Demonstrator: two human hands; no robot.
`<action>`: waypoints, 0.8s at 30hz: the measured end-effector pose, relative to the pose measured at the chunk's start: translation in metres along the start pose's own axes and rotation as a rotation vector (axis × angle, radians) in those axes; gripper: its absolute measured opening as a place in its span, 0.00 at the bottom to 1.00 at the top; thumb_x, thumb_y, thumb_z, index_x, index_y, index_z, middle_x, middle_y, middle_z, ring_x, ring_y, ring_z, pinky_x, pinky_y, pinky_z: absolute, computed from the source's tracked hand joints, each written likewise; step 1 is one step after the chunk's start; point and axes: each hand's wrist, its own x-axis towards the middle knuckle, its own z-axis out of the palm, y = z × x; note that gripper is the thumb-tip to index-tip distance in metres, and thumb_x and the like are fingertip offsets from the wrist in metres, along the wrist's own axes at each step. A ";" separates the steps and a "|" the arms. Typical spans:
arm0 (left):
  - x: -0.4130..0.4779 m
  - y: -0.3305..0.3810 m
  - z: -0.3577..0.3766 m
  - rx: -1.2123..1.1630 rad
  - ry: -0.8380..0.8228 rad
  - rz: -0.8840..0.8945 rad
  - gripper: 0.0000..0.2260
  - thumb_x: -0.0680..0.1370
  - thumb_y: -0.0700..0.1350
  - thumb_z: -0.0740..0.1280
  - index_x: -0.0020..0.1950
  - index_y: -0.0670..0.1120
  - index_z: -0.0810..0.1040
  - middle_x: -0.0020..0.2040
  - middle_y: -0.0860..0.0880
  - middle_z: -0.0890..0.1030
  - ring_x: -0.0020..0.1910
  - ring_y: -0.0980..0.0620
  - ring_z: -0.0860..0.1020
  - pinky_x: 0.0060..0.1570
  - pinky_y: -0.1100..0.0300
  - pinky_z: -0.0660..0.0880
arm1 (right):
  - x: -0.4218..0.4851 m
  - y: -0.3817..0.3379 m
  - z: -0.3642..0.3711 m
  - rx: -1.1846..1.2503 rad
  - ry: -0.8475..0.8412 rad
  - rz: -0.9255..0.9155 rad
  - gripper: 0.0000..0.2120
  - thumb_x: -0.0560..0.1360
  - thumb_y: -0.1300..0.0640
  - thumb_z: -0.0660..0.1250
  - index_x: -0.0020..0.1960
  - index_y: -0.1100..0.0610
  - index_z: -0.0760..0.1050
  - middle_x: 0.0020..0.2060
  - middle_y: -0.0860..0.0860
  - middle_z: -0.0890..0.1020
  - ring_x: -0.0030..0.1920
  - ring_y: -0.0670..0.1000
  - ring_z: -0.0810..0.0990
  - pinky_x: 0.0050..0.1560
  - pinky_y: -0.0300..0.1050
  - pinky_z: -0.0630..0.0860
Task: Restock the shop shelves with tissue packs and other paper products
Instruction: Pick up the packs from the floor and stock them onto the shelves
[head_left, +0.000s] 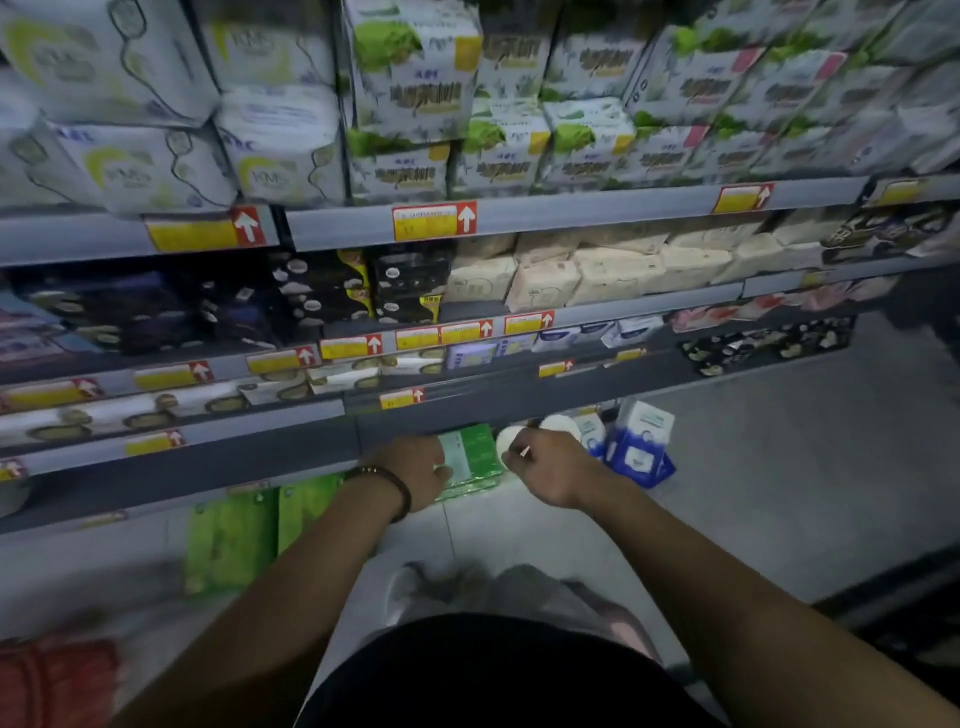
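Hands low at frame centre: left hand clamped on the green pack under the bottom shelf; right hand curled, grip unclear. Pack could snag the shelf lip.

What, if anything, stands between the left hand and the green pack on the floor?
Nothing visible: the left hand already rests on the green pack, below the bottom shelf edge.

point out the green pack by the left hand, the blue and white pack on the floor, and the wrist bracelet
green pack (475, 457): head view, its top face.
blue and white pack (641, 447): head view, its front.
bracelet (397, 486): head view, dark band on the left wrist.
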 end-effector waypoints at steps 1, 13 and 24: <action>0.005 -0.001 0.002 -0.010 0.005 -0.008 0.16 0.84 0.56 0.61 0.66 0.50 0.78 0.67 0.45 0.80 0.63 0.43 0.79 0.62 0.50 0.77 | 0.004 0.000 -0.001 -0.008 -0.010 -0.003 0.18 0.85 0.45 0.64 0.65 0.55 0.82 0.63 0.60 0.84 0.62 0.61 0.81 0.60 0.49 0.75; 0.046 0.006 0.043 -0.227 0.076 -0.248 0.18 0.84 0.55 0.61 0.70 0.49 0.76 0.69 0.42 0.76 0.65 0.41 0.78 0.62 0.51 0.74 | 0.103 0.005 0.016 -0.177 -0.269 -0.230 0.18 0.87 0.45 0.61 0.58 0.58 0.82 0.51 0.58 0.85 0.51 0.59 0.83 0.54 0.53 0.80; 0.168 -0.007 0.189 -0.381 0.125 -0.551 0.17 0.82 0.60 0.61 0.68 0.54 0.75 0.66 0.46 0.79 0.62 0.41 0.80 0.56 0.51 0.77 | 0.253 0.082 0.131 -0.494 -0.465 -0.485 0.20 0.85 0.43 0.62 0.65 0.58 0.76 0.62 0.61 0.82 0.61 0.65 0.81 0.58 0.58 0.79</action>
